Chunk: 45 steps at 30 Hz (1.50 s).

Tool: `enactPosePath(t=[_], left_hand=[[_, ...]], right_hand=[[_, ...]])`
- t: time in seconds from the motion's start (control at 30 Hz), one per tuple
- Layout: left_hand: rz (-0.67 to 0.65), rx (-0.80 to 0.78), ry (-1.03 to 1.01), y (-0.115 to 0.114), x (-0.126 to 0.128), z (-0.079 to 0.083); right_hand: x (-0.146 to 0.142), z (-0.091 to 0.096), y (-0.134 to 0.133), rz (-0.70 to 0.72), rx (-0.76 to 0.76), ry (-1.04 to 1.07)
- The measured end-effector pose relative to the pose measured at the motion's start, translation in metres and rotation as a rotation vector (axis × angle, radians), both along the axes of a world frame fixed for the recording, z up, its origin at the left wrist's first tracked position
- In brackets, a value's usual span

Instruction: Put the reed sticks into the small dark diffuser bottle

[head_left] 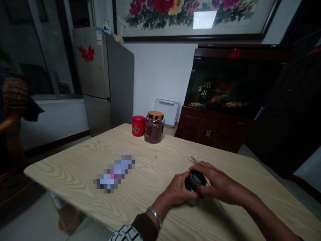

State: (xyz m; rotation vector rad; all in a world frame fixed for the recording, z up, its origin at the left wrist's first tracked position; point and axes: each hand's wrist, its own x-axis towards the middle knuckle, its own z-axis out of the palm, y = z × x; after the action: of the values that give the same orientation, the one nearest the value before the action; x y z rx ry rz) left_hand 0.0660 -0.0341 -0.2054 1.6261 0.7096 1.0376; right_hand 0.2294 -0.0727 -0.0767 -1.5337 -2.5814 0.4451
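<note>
Over the near right part of the table, both hands close around a small jar with a black lid [197, 179]. My left hand [178, 189] grips it from the left side, with a silver bangle on the wrist. Fingers and thumb of my right hand [218, 182] hold the lid at its top and right edge. Under the hands a little of the jar's clear lower part [193, 202] shows; the rest of its body is hidden. Several thin brown sticks [193, 160] lie on the table just beyond, and another stick end pokes out below my right hand.
On the wooden table [82, 160] lie a blurred-out flat item [114, 173] and a tiny brown bit. A red canister [138, 126] and a copper-lidded glass jar [153, 129] stand at the far edge. Behind are a fridge [120, 80] and a fish tank [225, 83].
</note>
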Motion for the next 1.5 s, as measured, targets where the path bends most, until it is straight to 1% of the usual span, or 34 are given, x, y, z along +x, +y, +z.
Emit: enactPosePath(t=[0.07, 0.13, 0.2, 0.27, 0.33, 0.4, 0.47, 0.53, 0.6, 0.67, 0.73, 0.8, 0.9, 0.97, 1.0, 1.1, 1.13, 1.2, 1.27, 1.33, 1.4, 1.5], left_hand=[[0.001, 0.020, -0.008, 0.000, 0.000, -0.002], [-0.010, 0.035, -0.025, 0.000, -0.001, -0.002], [-0.020, 0.048, -0.034, -0.001, 0.000, -0.002], [-0.031, 0.034, -0.029, -0.001, 0.000, -0.002], [-0.040, 0.004, -0.031, -0.001, 0.001, -0.002], [-0.025, -0.002, -0.025, -0.001, 0.002, -0.003], [0.005, 0.009, -0.008, 0.000, 0.003, -0.005], [0.025, 0.028, -0.001, 0.001, 0.003, -0.006], [0.012, 0.044, -0.018, 0.002, 0.004, -0.006], [-0.015, 0.040, -0.038, 0.002, 0.004, -0.006], [-0.041, -0.001, -0.055, 0.002, 0.004, -0.007], [-0.037, -0.029, -0.063, 0.002, 0.004, -0.007], [-0.015, -0.017, -0.043, 0.003, 0.004, -0.008], [-0.012, 0.006, -0.038, 0.003, 0.004, -0.008], [-0.020, 0.018, -0.042, 0.003, 0.004, -0.008], [-0.058, 0.012, -0.068, 0.003, 0.005, -0.007], [-0.065, -0.001, -0.072, 0.003, 0.005, -0.008], [-0.045, -0.017, -0.062, 0.003, 0.006, -0.009], [-0.011, -0.006, -0.037, 0.003, 0.006, -0.010], [0.001, 0.020, -0.022, 0.004, 0.006, -0.010], [-0.018, 0.037, -0.035, 0.003, 0.005, -0.008], [-0.047, 0.032, -0.036, 0.002, 0.005, -0.005]], right_hand=[[0.006, 0.003, -0.001, 0.055, -0.087, 0.040], [0.006, 0.006, -0.003, 0.029, -0.098, 0.045], [-0.001, 0.008, -0.006, -0.054, -0.029, 0.004], [-0.010, 0.009, -0.007, -0.134, 0.063, -0.086], [-0.016, 0.011, -0.007, -0.166, 0.134, -0.164], [-0.016, 0.013, -0.005, -0.107, 0.136, -0.169], [-0.010, 0.015, -0.003, 0.008, 0.046, -0.120], [-0.004, 0.017, -0.002, 0.067, -0.049, -0.074], [-0.002, 0.017, -0.001, 0.017, -0.064, -0.060], [-0.004, 0.015, -0.001, -0.067, -0.002, -0.080], [-0.008, 0.013, -0.001, -0.111, 0.057, -0.116], [-0.010, 0.013, -0.001, -0.073, 0.066, -0.125], [-0.009, 0.016, -0.002, 0.039, -0.048, -0.090], [-0.008, 0.018, -0.003, 0.048, -0.113, -0.069], [-0.007, 0.017, -0.003, 0.020, -0.105, -0.066], [-0.009, 0.015, -0.003, -0.092, 0.022, -0.087], [-0.009, 0.014, -0.003, -0.109, 0.054, -0.097], [-0.009, 0.014, -0.004, -0.064, 0.062, -0.091], [-0.008, 0.016, -0.005, 0.035, -0.006, -0.057], [-0.006, 0.018, -0.006, 0.083, -0.083, -0.022], [-0.006, 0.018, -0.007, 0.024, -0.093, -0.024], [-0.007, 0.014, -0.006, -0.116, 0.000, -0.069]])
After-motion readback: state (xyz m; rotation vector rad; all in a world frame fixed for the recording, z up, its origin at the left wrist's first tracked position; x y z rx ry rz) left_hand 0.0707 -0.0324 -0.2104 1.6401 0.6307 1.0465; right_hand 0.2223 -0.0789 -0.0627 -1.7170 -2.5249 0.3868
